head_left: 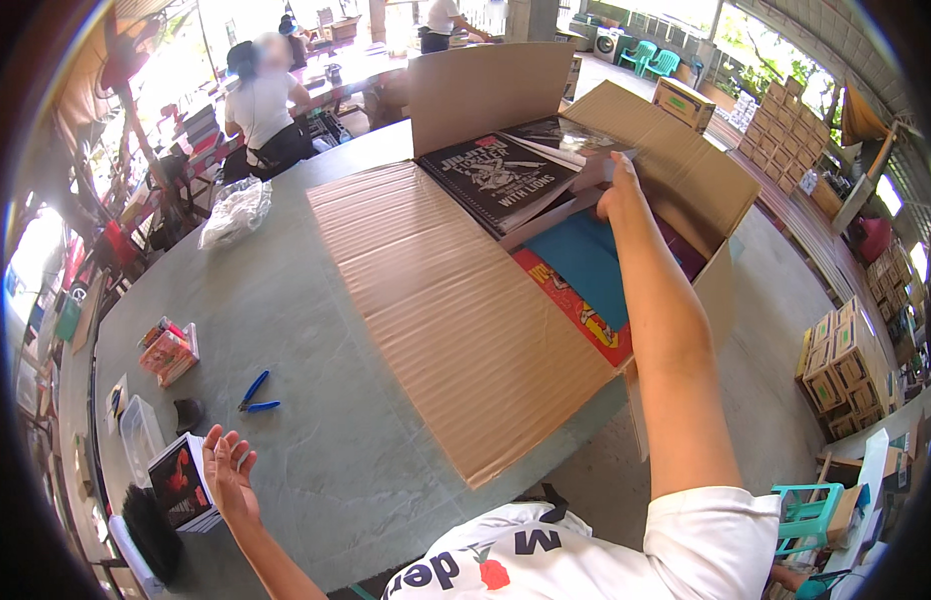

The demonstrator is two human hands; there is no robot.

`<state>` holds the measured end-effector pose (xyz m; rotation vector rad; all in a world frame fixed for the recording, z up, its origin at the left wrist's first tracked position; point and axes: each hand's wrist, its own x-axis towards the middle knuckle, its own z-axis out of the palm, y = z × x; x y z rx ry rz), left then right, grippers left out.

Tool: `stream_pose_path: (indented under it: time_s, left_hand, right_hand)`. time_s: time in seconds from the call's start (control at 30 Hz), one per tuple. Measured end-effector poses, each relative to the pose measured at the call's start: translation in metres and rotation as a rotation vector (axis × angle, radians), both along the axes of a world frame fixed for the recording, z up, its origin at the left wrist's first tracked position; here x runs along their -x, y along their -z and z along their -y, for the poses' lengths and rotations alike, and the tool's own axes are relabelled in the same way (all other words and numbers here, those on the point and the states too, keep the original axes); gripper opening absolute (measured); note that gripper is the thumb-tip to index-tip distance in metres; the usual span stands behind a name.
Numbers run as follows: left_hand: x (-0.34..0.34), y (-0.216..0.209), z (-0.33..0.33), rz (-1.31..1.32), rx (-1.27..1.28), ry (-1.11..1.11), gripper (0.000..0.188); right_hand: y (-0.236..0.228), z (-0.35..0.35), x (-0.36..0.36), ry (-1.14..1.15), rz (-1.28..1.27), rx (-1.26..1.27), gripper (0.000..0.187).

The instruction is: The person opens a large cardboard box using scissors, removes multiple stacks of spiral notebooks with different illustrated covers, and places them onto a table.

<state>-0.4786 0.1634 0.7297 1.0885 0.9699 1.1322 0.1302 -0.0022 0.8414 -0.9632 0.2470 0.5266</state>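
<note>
My right hand [620, 185] reaches into an open cardboard box [686, 140], closed on the edge of a book [592, 178] there; its fingertips are partly hidden. Left of it, inside the box, lies a spiral-bound book [498, 180] with a black cover and white drawing. Nearer to me in the box are a blue book [581, 262] and a red one [576, 305] with yellow figures. My left hand [233, 478] is raised, open and holding nothing, beside a stack of small books [181, 483] with a black and red cover.
A wide cardboard flap [436, 310] lies over the grey table [306, 350]. Blue nippers [258, 392], a clear plastic container [141, 438], a black brush [149, 530], a small red-and-white pack [170, 353] and a plastic bag [236, 210] are on the left. A person [261, 105] sits beyond.
</note>
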Motion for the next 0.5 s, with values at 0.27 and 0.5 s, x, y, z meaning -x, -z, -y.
stream_pose_path:
  time_s: [0.27, 0.5]
  left_hand:
    - [0.023, 0.008, 0.024, 0.004, 0.029, -0.073, 0.032]
    - [0.025, 0.011, 0.037, 0.038, 0.027, -0.089, 0.031]
  right_hand:
    - [0.001, -0.002, -0.005, -0.034, 0.017, 0.035, 0.051]
    - [0.002, -0.006, -0.018, 0.126, 0.064, -0.033, 0.046]
